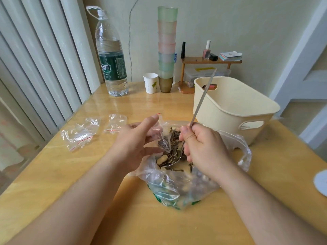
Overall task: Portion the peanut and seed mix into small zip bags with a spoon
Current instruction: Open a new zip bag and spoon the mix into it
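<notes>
Wooden counter, filling under way.
My left hand pinches a zip bag; right hand grips the loaded spoon; next, I tip it in.

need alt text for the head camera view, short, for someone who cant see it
A right hand holds a spoon loaded with seeds and peanuts at a small zip bag held by the left hand, over a large bag of mix. Two empty zip bags lie left on the table; a cream basket stands right.
</notes>
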`<action>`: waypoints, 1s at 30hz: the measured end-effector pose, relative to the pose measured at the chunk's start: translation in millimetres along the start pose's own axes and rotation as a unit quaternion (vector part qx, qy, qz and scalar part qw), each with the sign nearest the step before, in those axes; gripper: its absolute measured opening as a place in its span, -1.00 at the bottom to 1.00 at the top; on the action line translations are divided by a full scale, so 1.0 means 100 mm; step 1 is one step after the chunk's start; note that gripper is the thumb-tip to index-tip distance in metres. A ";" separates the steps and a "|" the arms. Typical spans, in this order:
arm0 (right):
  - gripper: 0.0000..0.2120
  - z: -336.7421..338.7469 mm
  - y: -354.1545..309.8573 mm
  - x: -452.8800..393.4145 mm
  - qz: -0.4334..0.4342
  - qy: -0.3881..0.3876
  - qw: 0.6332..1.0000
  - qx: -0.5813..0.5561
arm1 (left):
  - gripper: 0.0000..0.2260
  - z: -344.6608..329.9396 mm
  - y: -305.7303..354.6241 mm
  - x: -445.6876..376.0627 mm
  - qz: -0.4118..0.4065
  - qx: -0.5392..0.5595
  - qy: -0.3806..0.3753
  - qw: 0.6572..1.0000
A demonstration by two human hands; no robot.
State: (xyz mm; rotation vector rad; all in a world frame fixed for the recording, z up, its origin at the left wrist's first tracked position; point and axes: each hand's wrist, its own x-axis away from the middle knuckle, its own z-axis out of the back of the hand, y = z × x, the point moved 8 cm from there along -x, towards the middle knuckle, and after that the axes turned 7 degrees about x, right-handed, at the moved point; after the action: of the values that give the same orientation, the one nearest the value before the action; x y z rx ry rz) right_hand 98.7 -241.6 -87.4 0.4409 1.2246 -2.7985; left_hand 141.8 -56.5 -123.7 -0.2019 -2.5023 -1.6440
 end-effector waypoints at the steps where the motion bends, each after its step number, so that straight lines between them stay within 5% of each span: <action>1: -0.64 0.01 0.01 -0.01 -0.005 -0.001 1.000 -0.003 | -0.53 0.00 0.00 0.00 0.001 0.003 -0.008 1.000; 17: -0.68 0.38 0.03 -0.03 -0.013 0.045 0.998 -0.032 | -0.71 0.09 0.40 0.07 -0.165 -0.037 -0.036 0.985; 23: -0.70 0.74 -0.03 -0.03 0.027 0.116 0.992 -0.051 | -0.39 -0.04 0.39 0.22 -0.313 -0.381 -0.045 0.869; 30: -0.64 0.95 -0.12 0.05 0.067 0.183 0.979 -0.060 | -0.41 -0.33 0.22 0.38 -0.348 -0.484 -0.069 0.800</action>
State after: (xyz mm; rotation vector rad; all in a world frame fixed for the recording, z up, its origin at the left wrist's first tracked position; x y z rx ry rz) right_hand 69.6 -302.0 -18.9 1.0223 1.3550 -2.5869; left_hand 110.2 -77.0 -83.5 0.6050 -1.5806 -3.1702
